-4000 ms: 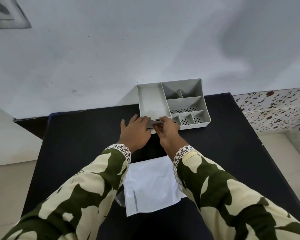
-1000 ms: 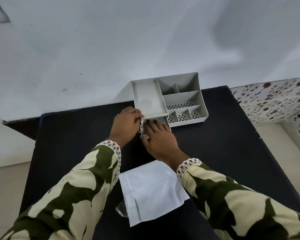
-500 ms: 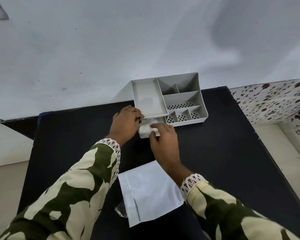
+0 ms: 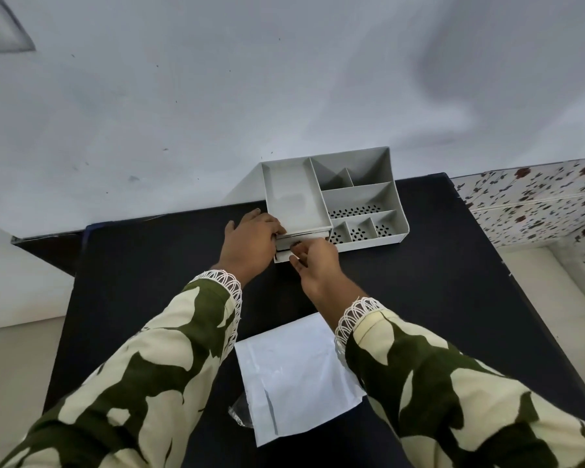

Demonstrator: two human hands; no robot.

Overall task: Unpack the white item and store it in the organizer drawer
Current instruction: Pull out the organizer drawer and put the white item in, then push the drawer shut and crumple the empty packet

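Right hand (image 4: pixel 318 265) pinching at drawer (image 4: pixel 284 253) front of organizer (image 4: pixel 331 201); white item hidden, position unclear. Left hand (image 4: pixel 250 243) flat against organizer's near-left corner, fingertips curled on edge. Empty white packet (image 4: pixel 294 373) nearer than organizer on black table (image 4: pixel 453 282), partly under sleeves.

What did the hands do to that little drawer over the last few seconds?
The small grey drawer, shut four seconds ago, now sticks out of the grey plastic organizer. The right hand has drawn back from covering it to pinching at its front. The left hand stays on the organizer's corner; the white pouch lies unmoved.
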